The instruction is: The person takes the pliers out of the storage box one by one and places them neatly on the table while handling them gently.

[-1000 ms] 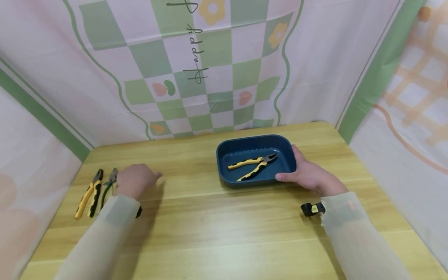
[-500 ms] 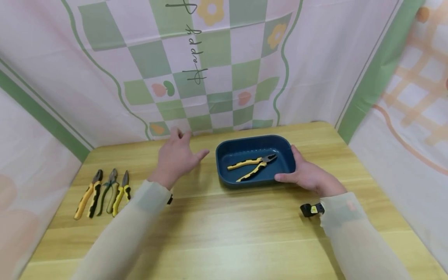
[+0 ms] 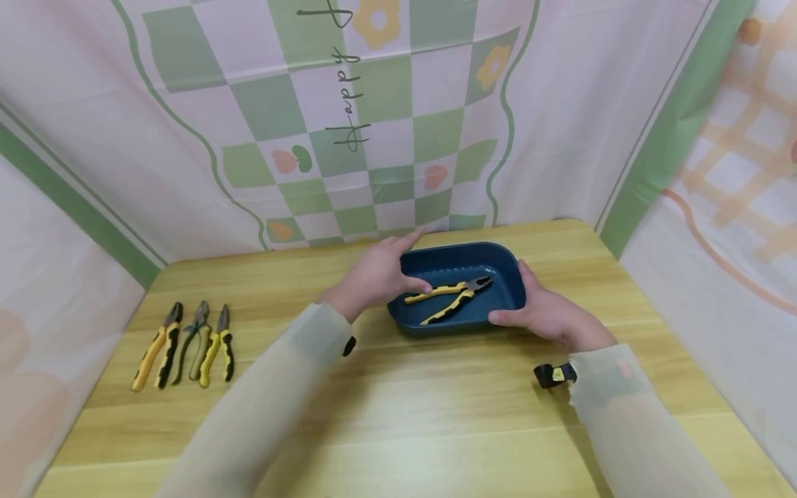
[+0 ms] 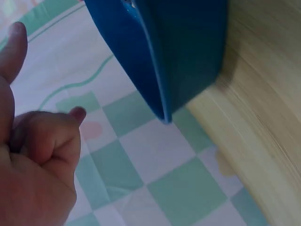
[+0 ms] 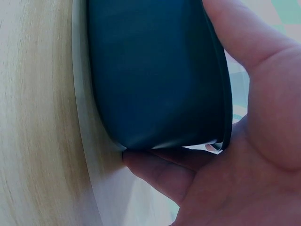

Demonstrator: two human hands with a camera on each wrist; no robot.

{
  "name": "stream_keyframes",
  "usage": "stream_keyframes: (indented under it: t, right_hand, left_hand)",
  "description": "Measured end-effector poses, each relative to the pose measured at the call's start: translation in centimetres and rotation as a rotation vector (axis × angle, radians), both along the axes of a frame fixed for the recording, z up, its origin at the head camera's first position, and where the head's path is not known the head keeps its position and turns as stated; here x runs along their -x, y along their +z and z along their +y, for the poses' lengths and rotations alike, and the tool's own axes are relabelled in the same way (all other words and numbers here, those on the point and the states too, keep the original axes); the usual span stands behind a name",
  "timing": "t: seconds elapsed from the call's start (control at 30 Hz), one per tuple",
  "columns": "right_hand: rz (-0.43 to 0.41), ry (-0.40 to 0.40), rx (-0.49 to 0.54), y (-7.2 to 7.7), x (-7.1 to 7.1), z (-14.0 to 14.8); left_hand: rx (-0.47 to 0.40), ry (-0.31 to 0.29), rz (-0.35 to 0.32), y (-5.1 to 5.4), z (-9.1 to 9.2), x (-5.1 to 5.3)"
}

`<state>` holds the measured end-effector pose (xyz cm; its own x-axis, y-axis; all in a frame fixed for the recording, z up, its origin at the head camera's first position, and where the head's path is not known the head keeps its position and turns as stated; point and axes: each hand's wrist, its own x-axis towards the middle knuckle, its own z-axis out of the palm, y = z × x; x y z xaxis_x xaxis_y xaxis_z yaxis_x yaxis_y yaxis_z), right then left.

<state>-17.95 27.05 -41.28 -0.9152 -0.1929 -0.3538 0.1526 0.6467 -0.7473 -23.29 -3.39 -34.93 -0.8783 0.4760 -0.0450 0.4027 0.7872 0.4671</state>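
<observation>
A dark blue rectangular box [image 3: 436,259] stands on the table and holds a pair of pliers [image 3: 467,293] with yellow and black handles, lying splayed on its floor. My right hand [image 3: 554,311] grips the box's right end, thumb at the front corner and fingers round the far side. In the right wrist view the fingers touch the box's outer wall [image 5: 150,75]. My left hand [image 3: 370,277] is at the box's left end, thumb over the rim. A gap shows between that hand [image 4: 37,160] and the box wall [image 4: 193,52] in the left wrist view.
On the left of the table [image 3: 398,429] lie three more pliers in a row: orange-and-black ones [image 3: 169,326], green-handled ones [image 3: 198,325] and yellow-and-black ones [image 3: 221,337]. A printed checkered cloth [image 3: 349,173] hangs behind the table's back edge.
My left hand has moved right, from beside the pliers on the left to the box's left end, uncovering the yellow-and-black pliers there. The right hand keeps its hold on the box.
</observation>
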Motion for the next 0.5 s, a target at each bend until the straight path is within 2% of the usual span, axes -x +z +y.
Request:
stream_keyframes:
  t: [0.13, 0.27, 0.43, 0.5]
  right_hand:
    - [0.002, 0.001, 0.002, 0.0, 0.0, 0.0]
    - [0.008, 0.002, 0.007, -0.1, 0.0, 0.0]
    - [0.010, 0.002, 0.001, -0.3, 0.0, 0.2]
    - [0.008, 0.004, -0.006, -0.3, 0.0, 0.3]
  left_hand:
    - [-0.073, -0.031, -0.081, -0.2, 1.3, 0.4]
    - [-0.123, -0.037, -0.169, -0.2, 2.5, 0.8]
    - [-0.105, -0.039, -0.235, -0.3, 3.7, 1.3]
    - [-0.073, -0.019, -0.250, -0.3, 4.2, 1.5]
